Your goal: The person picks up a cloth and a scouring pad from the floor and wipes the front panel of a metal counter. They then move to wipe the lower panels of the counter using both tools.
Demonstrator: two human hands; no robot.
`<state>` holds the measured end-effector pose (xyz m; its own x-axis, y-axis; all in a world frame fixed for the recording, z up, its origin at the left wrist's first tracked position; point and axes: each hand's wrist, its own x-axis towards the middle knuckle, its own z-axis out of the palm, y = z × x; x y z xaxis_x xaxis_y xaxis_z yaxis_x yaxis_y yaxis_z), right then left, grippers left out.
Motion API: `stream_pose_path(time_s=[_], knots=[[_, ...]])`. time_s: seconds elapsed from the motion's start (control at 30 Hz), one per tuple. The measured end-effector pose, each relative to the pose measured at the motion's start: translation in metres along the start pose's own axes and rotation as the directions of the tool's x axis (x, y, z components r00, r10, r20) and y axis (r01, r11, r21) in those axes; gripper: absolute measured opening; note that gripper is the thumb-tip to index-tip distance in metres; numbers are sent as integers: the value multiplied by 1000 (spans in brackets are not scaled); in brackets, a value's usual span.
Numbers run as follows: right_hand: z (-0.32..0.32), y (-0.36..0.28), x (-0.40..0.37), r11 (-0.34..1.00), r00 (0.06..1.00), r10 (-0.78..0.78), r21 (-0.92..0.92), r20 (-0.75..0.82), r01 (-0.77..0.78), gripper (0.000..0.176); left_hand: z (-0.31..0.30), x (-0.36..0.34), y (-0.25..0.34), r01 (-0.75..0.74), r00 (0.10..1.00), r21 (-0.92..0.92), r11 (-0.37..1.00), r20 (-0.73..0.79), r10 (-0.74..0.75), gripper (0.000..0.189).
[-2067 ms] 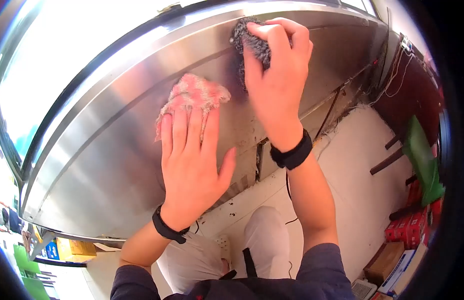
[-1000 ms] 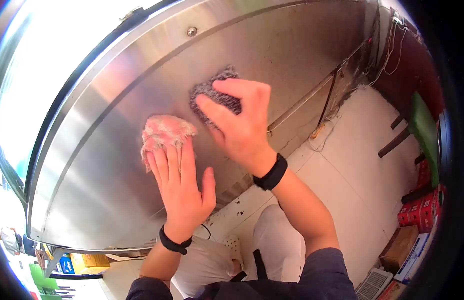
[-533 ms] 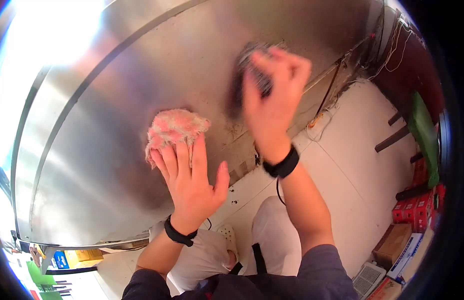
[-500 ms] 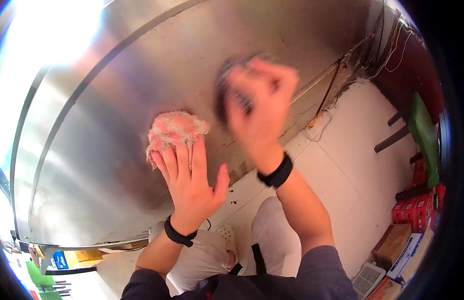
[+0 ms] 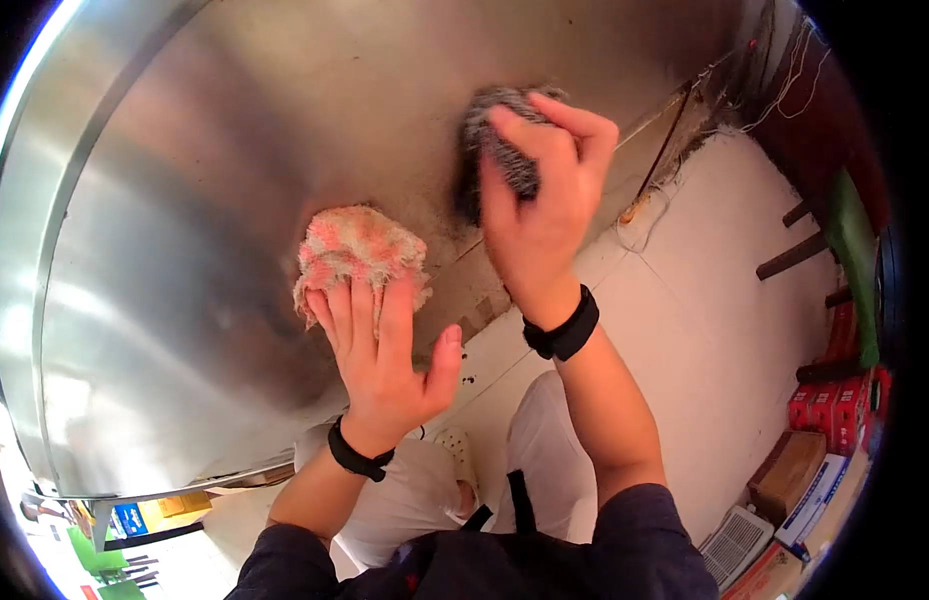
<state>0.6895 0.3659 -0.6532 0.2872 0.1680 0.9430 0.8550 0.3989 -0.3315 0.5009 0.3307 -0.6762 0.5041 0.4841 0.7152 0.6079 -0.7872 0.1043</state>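
Note:
A large metal surface (image 5: 214,150) with a dull sheen fills the upper left. My left hand (image 5: 384,370) presses a pink and beige fluffy cloth (image 5: 359,245) against it, the fingertips on the cloth's lower edge and the thumb held apart. Higher and to the right, my right hand (image 5: 549,190) grips a dark grey scouring pad (image 5: 509,150) against the same metal, fingers and thumb curled round it. Brownish stains show on the metal near both hands. Each wrist wears a black band.
Pale floor tiles (image 5: 704,300) lie below and right. Loose white wires hang at the upper right. A green stool (image 5: 852,265), red boxes (image 5: 834,410) and a brown carton (image 5: 787,472) stand along the right side. A yellow box (image 5: 179,508) is at the lower left.
My right hand has moved slightly up and right with the grey pad and looks less blurred. My left hand stays nearly in place on the cloth. The view of the metal has shifted left.

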Motion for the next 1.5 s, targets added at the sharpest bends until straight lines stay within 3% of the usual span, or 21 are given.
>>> stream_pose_path(time_s=[0.07, 0.13, 0.23, 0.4, 0.47, 0.53, 0.6, 0.67, 0.7, 0.73, 0.8, 0.83, 0.93, 1.0, 1.07, 1.13, 1.23, 1.3, 1.33, 1.43, 1.5], knots=[[7, 3, -27, 988, 985, 146, 56, -91, -141, 46, -2, -2, -2, -9, 1000, 10, 1000, 8, 9, 69], [10, -15, -50, 994, 999, -44, 102, 2, 44, 39, -1, -2, -5, -26, 1000, 8, 1000, 13, 26, 69], [6, -13, -24, 985, 998, -52, 164, 27, 46, 38, -1, -7, -10, -38, 999, 11, 999, 24, 38, 71], [3, 18, -23, 977, 973, 207, -36, -100, -212, 41, -6, -9, -10, -18, 998, -3, 1000, 57, 19, 72], [9, -2, -41, 987, 985, 159, 41, -69, -156, 39, -5, -5, -8, -28, 999, -8, 1000, 43, 28, 73], [11, -16, -36, 977, 990, -139, 166, 30, 132, 45, -9, -1, -5, 12, 997, -31, 999, 82, -9, 75], [8, 4, -19, 977, 993, -116, 185, 38, 107, 44, -8, -3, -5, 21, 997, -39, 999, 80, -18, 77], [9, 31, -11, 999, 991, 40, -5, -130, -41, 41, -13, -1, -4, 17, 994, -26, 1000, 109, -14, 79], [9, 27, -16, 985, 963, 174, 18, -206, -174, 31, -12, -3, -5, 30, 994, -28, 999, 102, -27, 80], [10, 21, -30, 984, 962, 175, 22, -208, -175, 31, -13, -5, -6, 29, 994, -23, 999, 102, -26, 80], [7, 1, -64, 986, 993, 115, 118, 26, -118, 31, -11, -4, -5, 20, 997, -44, 999, 75, -16, 80], [3, -13, -61, 989, 996, 3, 149, 88, -16, 31, -9, -3, -4, 20, 997, -43, 999, 71, -17, 80], [2, 5, -43, 972, 980, -145, 202, 134, 116, 31, -15, -2, -1, 46, 995, -69, 997, 90, -40, 81], [5, 15, -50, 996, 993, -31, 88, 110, 21, 30, -18, 2, 0, 25, 998, -96, 995, 53, -20, 81], [12, 20, -71, 951, 945, 306, 90, -114, -296, 22, -24, 1, 1, 62, 996, -137, 989, 67, -53, 81], [9, -22, -106, 983, 984, 50, 168, 169, -78, 35, -21, 5, 0, 26, 997, -57, 998, 80, -21, 82], [10, -18, -99, 972, 982, 34, 224, 184, -75, 36, -16, 6, 1, 35, 999, -140, 990, 9, -34, 83], [15, -1, -98, 946, 955, 295, 131, 28, -296, 39, -17, 9, 2, 45, 999, -153, 987, 16, -43, 83], [17, -5, -94, 869, 877, 474, 206, -79, -451, 42, -19, 9, 3, 57, 998, -170, 984, 24, -54, 84], [15, -33, -115, 888, 902, 432, 165, 27, -430, 44, -19, 13, 5, 69, 997, -180, 981, 29, -65, 85], [16, -48, -126, 943, 968, 212, 231, 136, -239, 46, -17, 8, 2, 67, 998, -162, 984, 21, -64, 85]])
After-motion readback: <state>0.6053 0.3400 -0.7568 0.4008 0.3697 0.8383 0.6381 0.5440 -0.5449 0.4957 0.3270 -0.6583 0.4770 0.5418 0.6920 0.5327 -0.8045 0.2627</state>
